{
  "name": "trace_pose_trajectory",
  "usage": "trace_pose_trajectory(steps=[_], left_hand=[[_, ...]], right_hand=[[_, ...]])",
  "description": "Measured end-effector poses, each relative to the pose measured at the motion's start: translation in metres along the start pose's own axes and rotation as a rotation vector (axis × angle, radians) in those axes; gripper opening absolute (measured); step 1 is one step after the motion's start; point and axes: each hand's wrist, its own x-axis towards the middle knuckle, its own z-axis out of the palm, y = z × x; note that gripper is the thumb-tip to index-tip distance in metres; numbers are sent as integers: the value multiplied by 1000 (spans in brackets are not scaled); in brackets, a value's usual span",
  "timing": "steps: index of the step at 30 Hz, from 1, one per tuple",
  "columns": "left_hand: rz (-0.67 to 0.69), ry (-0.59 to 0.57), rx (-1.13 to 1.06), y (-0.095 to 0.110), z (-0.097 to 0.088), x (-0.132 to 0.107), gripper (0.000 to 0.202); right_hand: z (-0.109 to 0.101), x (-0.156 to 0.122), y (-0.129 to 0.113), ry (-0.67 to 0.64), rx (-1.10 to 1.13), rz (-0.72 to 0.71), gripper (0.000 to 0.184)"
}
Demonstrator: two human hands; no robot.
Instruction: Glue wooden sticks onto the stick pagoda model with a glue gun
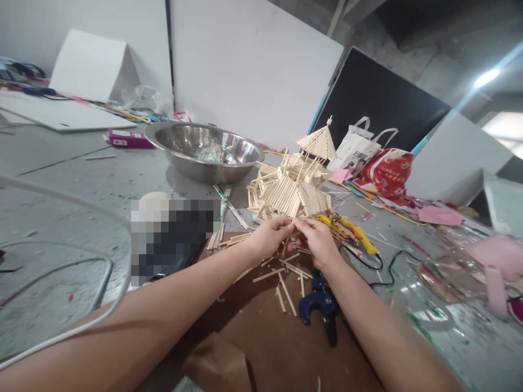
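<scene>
Stick model [292, 188] was pale tan. Bowl [204, 149] was shiny silver. Pliers [321, 305] had dark blue handles. Glue gun [351, 231] was yellow. Bag [386, 171] was red, patterned. Paper sheet [261, 332] was brown.

Grey, speckled work surface [81, 179] fills the left and lower right of the frame. Behind it, large white boards [253, 65] lean upright across the upper left and centre; a folded white board [93, 65] stands at far left. A black panel [379, 103] tilts at upper centre-right. Bare concrete wall [441, 49] occupies the upper right, where a bright light [488, 76] flares.
</scene>
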Motion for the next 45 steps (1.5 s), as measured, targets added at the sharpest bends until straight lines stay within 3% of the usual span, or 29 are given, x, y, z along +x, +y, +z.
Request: trace_pose_trajectory(steps=[12, 31, 45], left_hand=[[13, -12, 31, 2, -1, -1, 23], [52, 115, 71, -1, 3, 2, 20], [112, 113, 136, -3, 3, 3, 21]], right_hand=[[0, -1, 0, -4, -12, -17, 25], [1, 0, 2, 2, 1, -28, 28], [2, 0, 3, 16, 46, 0, 25]])
